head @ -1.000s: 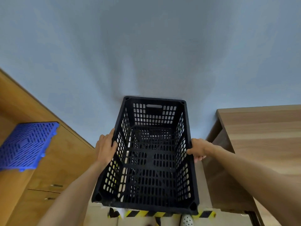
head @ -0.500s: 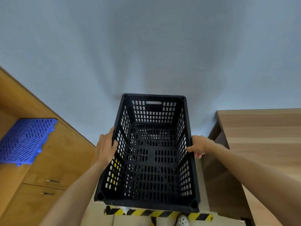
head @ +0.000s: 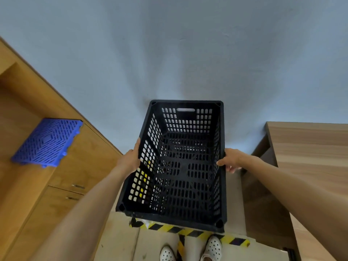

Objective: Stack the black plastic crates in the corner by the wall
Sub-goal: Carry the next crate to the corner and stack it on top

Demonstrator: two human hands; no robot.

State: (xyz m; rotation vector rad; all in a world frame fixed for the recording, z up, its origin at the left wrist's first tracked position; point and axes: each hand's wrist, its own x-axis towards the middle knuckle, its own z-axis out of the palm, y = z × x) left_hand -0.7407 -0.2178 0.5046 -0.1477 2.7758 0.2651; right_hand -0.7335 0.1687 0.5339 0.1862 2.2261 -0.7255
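I've got one black plastic crate point(head: 180, 166) up off the floor, far end twd the blue-grey wall point(head: 169, 44), in the gap btwn the wood cabinet point(head: 62, 178) on my left and the wood desk point(head: 310, 147) on my right. Progress, as far as I can judge: early to mid. This crate isn't set down yet, and I can't see any stack or other crate below it, so can't tell how many are done. Left to do: lower it into the corner, square it up.

Left hand point(head: 130, 161) lies flat on the outside of the left wall, fingers straight and pressed together. Right hand point(head: 230, 160) grips the right rim, thumb over the top edge, fingers curled under outside.

Crate holds nothing; through the slotted base I see floor and yellow-black hazard tape point(head: 190, 231). Blue slotted panel point(head: 47, 142) sits on the cabinet, well apart. White perforated shoes point(head: 212, 247) just behind the tape.
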